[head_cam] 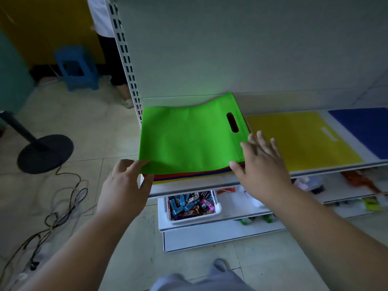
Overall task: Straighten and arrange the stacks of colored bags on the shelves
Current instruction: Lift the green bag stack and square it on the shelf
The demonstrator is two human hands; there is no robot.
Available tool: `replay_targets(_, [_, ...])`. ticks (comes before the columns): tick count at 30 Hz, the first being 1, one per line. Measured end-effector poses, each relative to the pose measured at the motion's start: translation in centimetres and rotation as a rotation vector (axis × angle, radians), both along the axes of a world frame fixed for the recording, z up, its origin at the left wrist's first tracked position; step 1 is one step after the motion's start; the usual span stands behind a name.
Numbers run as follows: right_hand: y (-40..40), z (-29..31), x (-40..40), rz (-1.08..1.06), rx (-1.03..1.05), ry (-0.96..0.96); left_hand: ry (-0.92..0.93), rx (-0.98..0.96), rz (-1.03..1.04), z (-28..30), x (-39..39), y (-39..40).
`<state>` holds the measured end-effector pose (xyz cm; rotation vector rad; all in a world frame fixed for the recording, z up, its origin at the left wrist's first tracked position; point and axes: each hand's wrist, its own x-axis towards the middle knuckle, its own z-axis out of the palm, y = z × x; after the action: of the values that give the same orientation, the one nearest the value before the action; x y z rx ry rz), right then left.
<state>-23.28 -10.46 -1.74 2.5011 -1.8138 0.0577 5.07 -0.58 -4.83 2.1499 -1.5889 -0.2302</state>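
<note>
green bag (pixel 189 137): top of a mixed-colour stack at the shelf (pixel 304 168) left end
left hand (pixel 123 185): fingers pinching the bag's front-left corner
right hand (pixel 262 164): fingers straight, flat against the stack's right edge
yellow bag (pixel 300 139): lying just right of it

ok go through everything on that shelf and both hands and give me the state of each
green bag: flat on top of the stack, back edge curled up
stack: edges uneven at the front
yellow bag: flat, single
blue bag: flat, partly out of frame
left hand: pinching the green bag's front corner
right hand: fingers straight, against the stack's right edge
</note>
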Motion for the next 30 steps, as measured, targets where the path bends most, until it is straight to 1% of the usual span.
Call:
replay_targets(4, [1.5,-0.4,-0.2,0.055,-0.033,0.091,0.0,-0.101,-0.005,0.3,1.2,0.4])
replay_targets(7, [2.2,-0.7,-0.3,0.066,-0.016,0.131,-0.074,-0.14,0.018,0.9,1.9,0.1])
replay_targets(9, [2.1,-0.7,0.0,0.066,-0.012,0.116,-0.099,-0.12,0.069,1.5,2.0,-0.4])
replay_targets(13, [1.2,-0.3,1.3,0.098,0.014,0.002,-0.039,-0.057,0.135,2.0,2.3,-1.7])
replay_targets(17, [2.5,-0.3,1.9,0.136,0.022,-0.003,-0.024,-0.095,0.156,2.2,3.3,-1.7])
replay_targets(19, [3.4,0.0,2.4,0.107,0.038,-0.082,-0.011,-0.064,0.158,2.3,3.9,-1.4])
replay_targets(21, [4.1,0.2,2.9,0.012,0.043,-0.162,0.027,0.009,0.168,2.6,4.4,-1.1])
replay_targets(23, [4.5,0.5,3.3,-0.091,0.001,-0.225,0.132,0.07,0.174,3.0,5.0,-0.4])
replay_targets(24, [4.5,0.7,3.5,-0.144,0.011,-0.292,0.215,0.09,0.181,3.3,5.2,0.1])
replay_targets(26, [4.5,0.9,4.0,-0.259,0.13,-0.473,0.376,0.114,0.188,3.5,5.8,1.0])
replay_targets(27, [4.5,0.9,4.3,-0.304,0.2,-0.549,0.427,0.115,0.183,3.4,6.2,1.4])
replay_targets(30, [4.3,0.6,4.7,-0.342,0.312,-0.683,0.514,0.154,0.14,3.0,7.0,2.4])
